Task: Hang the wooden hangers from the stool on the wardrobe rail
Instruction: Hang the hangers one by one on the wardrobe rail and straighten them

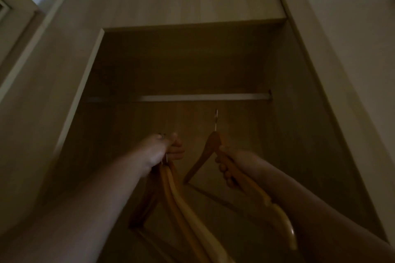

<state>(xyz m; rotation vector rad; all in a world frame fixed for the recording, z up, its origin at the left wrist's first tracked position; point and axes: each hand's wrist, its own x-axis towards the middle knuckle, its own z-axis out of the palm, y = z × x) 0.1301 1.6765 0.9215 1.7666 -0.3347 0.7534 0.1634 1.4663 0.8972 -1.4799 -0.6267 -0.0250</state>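
Observation:
The view is dim and looks up into an open wardrobe. A metal rail (pixel 205 97) runs across its inside, with nothing hanging on it. My right hand (pixel 229 168) grips the shoulder of one wooden hanger (pixel 201 160), held upright with its metal hook a little below the rail. My left hand (pixel 168 149) is closed on the hooks of a bunch of wooden hangers (pixel 183 209) that dangle below it, lower and to the left of the rail's middle. The stool is out of view.
The wardrobe has a shelf (pixel 192 26) above the rail, a left side panel (pixel 85 83) and a right side panel (pixel 303 92). A white wall (pixel 352 28) lies to the right, and a door frame (pixel 12 13) at the far left.

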